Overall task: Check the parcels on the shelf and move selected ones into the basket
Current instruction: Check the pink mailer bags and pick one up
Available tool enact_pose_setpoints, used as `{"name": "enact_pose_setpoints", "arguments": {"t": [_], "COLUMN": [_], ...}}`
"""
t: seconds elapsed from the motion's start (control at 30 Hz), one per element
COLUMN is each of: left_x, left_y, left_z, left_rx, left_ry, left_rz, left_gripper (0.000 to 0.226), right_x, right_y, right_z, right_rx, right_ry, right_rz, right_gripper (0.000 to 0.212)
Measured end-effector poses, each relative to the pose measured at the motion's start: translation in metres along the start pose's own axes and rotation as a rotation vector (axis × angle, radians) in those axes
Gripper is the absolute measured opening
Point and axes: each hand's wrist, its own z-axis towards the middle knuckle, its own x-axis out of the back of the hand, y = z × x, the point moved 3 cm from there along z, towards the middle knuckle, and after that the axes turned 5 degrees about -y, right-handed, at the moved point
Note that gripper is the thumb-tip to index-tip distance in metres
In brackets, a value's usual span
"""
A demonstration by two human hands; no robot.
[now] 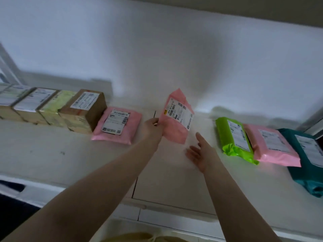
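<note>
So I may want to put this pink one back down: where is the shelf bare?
Bare between the flat pink mailer and the green mailer, and along the shelf front edge. Crowded: boxes far left, overlapping mailers right.

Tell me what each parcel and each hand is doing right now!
Left hand: closed on the lifted pink bag's edge.
Right hand: open, palm up, empty.
Lifted pink bag: held up, tilted, label showing.
Flat pink bag: lying on the shelf.
Boxes: side by side in a row.
Green bag, right pink bag, teal bag: lying overlapped.
</note>
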Motion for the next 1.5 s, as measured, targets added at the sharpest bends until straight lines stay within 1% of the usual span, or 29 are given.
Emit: {"name": "enact_pose_setpoints", "arguments": {"t": [0.07,0.1,0.13,0.17,0.23,0.3,0.33,0.4,0.5,0.53,0.63,0.73,0.83,1.0,1.17,1.5], "left_x": [0.026,0.038,0.047,0.057,0.074,0.093,0.1,0.111,0.12,0.121,0.125,0.125,0.123,0.125,0.124,0.131], "left_y": [0.008,0.014,0.022,0.029,0.04,0.045,0.047,0.047,0.045,0.044,0.038,0.035,0.037,0.039,0.037,0.039], "left_z": [-0.001,-0.002,-0.007,-0.011,-0.015,-0.018,-0.02,-0.022,-0.027,-0.029,-0.032,-0.034,-0.037,-0.032,-0.03,-0.031], "left_rx": [-0.047,-0.074,-0.103,-0.137,-0.178,-0.159,-0.149,-0.126,-0.108,-0.097,-0.037,-0.004,0.013,0.021,0.037,0.044], "left_ry": [0.007,0.003,-0.004,-0.02,-0.041,-0.049,-0.059,-0.071,-0.064,-0.069,-0.084,-0.113,-0.131,-0.128,-0.118,-0.101], "left_rz": [0.083,0.115,0.145,0.176,0.259,0.369,0.375,0.317,0.21,0.164,-0.048,-0.235,-0.323,-0.345,-0.352,-0.298], "left_gripper": [0.016,0.023,0.025,0.024,0.02,0.018,0.018,0.014,0.008,0.01,0.012,0.016,0.018,0.018,0.014,0.018], "right_x": [-0.013,-0.019,-0.025,-0.031,-0.04,-0.048,-0.051,-0.057,-0.065,-0.066,-0.068,-0.069,-0.07,-0.073,-0.075,-0.081], "right_y": [-0.011,-0.016,-0.021,-0.026,-0.034,-0.039,-0.039,-0.038,-0.031,-0.028,-0.021,-0.016,-0.013,-0.013,-0.013,-0.015], "right_z": [-0.006,-0.009,-0.011,-0.014,-0.02,-0.025,-0.028,-0.038,-0.056,-0.06,-0.065,-0.064,-0.065,-0.067,-0.068,-0.07], "right_rx": [0.075,0.116,0.161,0.212,0.313,0.378,0.387,0.366,0.324,0.313,0.292,0.277,0.27,0.249,0.239,0.24], "right_ry": [-0.024,-0.045,-0.069,-0.091,-0.153,-0.264,-0.327,-0.44,-0.554,-0.573,-0.562,-0.537,-0.535,-0.522,-0.504,-0.489], "right_rz": [-0.077,-0.124,-0.172,-0.217,-0.291,-0.328,-0.334,-0.336,-0.358,-0.365,-0.372,-0.351,-0.325,-0.281,-0.264,-0.274], "right_gripper": [0.04,0.049,0.058,0.063,0.064,0.064,0.064,0.057,0.034,0.028,0.016,0.013,0.014,0.013,0.013,0.011]}}
